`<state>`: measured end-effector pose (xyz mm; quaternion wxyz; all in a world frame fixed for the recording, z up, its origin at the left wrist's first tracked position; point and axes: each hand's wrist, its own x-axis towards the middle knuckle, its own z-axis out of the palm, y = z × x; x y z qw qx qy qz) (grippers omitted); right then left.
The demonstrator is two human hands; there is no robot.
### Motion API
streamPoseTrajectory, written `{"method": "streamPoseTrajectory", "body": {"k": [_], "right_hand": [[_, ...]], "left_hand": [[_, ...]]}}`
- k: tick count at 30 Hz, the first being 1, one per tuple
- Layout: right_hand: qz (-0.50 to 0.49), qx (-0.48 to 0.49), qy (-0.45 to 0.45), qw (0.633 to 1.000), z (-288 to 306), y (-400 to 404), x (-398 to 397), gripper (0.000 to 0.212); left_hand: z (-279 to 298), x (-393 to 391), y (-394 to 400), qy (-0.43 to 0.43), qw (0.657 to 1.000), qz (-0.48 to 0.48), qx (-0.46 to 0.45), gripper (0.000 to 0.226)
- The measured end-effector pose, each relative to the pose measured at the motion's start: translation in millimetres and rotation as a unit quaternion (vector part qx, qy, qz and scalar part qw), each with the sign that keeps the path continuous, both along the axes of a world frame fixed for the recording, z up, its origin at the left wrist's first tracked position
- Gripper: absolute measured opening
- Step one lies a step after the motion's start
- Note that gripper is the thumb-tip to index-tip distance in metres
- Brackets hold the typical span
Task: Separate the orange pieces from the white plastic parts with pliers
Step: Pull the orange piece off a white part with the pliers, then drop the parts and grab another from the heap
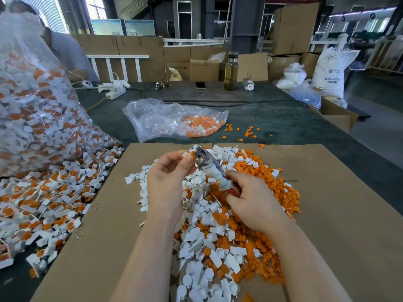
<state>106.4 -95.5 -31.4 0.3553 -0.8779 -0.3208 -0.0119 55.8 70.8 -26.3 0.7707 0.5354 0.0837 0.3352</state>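
Observation:
My left hand [168, 182] pinches a small white plastic part with an orange piece [189, 154] at its fingertips. My right hand [250, 201] grips the taped, red handles of the pliers [207, 164], whose metal jaws bite that part. Both hands hover over a heap on the cardboard sheet [327, 214]: loose white parts [196, 236] in the middle and left, separated orange pieces [268, 188] to the right.
A big clear bag of unseparated white-and-orange parts [32, 118] spills over the table's left side. A smaller plastic bag with orange pieces [174, 122] lies beyond the cardboard. A bottle [231, 71], phone, glasses and power strip sit at the far edge. A person sits far left.

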Motion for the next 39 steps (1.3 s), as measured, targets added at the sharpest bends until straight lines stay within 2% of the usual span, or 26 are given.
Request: {"method": "streamPoseTrajectory", "body": {"k": [6, 10, 15, 18, 22, 25, 28, 30, 33, 35, 39], "right_hand": [[-0.007, -0.009, -0.025, 1.0, 0, -1, 0, 0.019], [-0.037, -0.026, -0.071, 0.996, -4, 5, -3, 0.005], [-0.077, -0.043, -0.1, 0.991, -5, 5, -2, 0.008], [-0.104, -0.017, -0.092, 0.99, -6, 1, 1, 0.008], [-0.128, -0.008, -0.084, 0.988, -5, -1, 4, 0.007], [-0.14, -0.01, -0.078, 0.987, -5, 0, 5, 0.004], [-0.147, -0.018, -0.081, 0.986, -6, 0, 5, 0.005], [-0.157, -0.02, -0.083, 0.984, -7, 0, 6, 0.009], [-0.172, -0.019, -0.083, 0.981, -8, 0, 6, 0.017], [-0.179, -0.024, -0.084, 0.98, -8, 0, 7, 0.019], [-0.185, -0.031, -0.084, 0.979, -8, 1, 7, 0.028]], "left_hand": [[3, -1, 0, 0.004, 1.0, -0.018, -0.019, 0.006], [8, -2, 8, 0.04, 0.997, -0.019, -0.071, 0.007], [7, -12, 37, 0.07, 0.969, 0.06, -0.227, 0.018], [5, -14, 52, 0.09, 0.953, 0.123, -0.261, 0.013], [0, -8, 53, 0.148, 0.961, 0.158, -0.17, 0.011], [-2, -7, 49, 0.223, 0.958, 0.182, -0.006, 0.011], [-5, -7, 44, 0.292, 0.937, 0.139, 0.133, 0.007], [-6, -7, 41, 0.342, 0.906, 0.107, 0.225, 0.003], [-7, -5, 38, 0.423, 0.826, 0.087, 0.362, 0.011], [-6, -5, 34, 0.45, 0.792, 0.08, 0.405, 0.014], [-7, -6, 31, 0.439, 0.807, 0.081, 0.387, 0.006]]}}
